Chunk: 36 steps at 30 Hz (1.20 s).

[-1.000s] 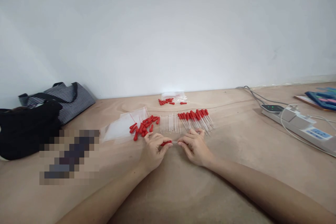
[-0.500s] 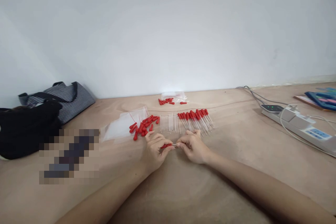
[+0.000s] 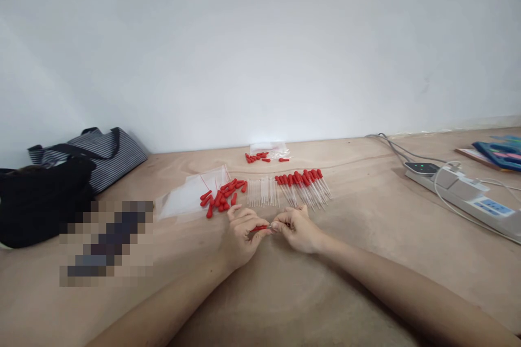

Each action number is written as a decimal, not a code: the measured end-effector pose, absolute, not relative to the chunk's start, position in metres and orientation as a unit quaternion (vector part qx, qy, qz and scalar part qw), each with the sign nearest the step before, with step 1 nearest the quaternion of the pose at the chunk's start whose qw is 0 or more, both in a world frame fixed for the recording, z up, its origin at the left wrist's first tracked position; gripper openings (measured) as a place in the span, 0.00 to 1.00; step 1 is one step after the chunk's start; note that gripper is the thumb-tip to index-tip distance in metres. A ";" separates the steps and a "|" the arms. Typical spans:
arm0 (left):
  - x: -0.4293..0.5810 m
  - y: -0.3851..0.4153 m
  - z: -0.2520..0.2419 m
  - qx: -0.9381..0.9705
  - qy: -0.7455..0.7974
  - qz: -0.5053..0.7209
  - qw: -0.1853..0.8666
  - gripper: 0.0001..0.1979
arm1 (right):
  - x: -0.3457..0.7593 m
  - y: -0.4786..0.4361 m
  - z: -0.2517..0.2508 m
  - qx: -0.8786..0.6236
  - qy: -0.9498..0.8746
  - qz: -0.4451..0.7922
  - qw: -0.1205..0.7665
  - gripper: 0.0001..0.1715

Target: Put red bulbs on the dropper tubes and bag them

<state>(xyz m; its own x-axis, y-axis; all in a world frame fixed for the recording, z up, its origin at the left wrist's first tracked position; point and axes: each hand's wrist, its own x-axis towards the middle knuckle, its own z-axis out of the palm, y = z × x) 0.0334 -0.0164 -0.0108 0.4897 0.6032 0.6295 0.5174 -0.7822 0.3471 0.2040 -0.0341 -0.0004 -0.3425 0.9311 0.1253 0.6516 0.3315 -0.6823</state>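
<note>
My left hand (image 3: 240,233) pinches a small red rubber bulb (image 3: 260,227) over the wooden table (image 3: 285,293). My right hand (image 3: 299,227) pinches the clear thin tube that meets the bulb; the fingertips of both hands nearly touch. Just beyond my hands lie a heap of loose red bulbs (image 3: 223,195), a row of bare clear tubes (image 3: 262,194) and a row of finished droppers with red bulbs (image 3: 303,183).
Clear plastic bags (image 3: 189,198) lie left of the bulbs, another small bag with red bulbs (image 3: 266,154) near the wall. A striped bag (image 3: 101,154) and a black bag (image 3: 40,198) sit at left. A power strip with cables (image 3: 464,190) lies at right.
My right hand has slid left toward my left hand, closing the gap between tube and bulb. Everything else on the table stays put.
</note>
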 end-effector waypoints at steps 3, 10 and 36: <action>0.034 -0.015 -0.012 0.861 0.332 0.382 0.057 0.07 | 0.204 -0.033 0.000 -0.508 -0.776 0.273 0.255 0.15; 0.019 -0.004 -0.010 0.875 0.350 0.334 0.018 0.13 | 0.215 -0.028 -0.002 -0.499 -0.807 0.201 0.243 0.19; -0.004 0.018 -0.008 0.783 0.532 0.303 -0.109 0.15 | 0.245 -0.003 -0.012 -0.695 -0.641 -0.054 0.321 0.15</action>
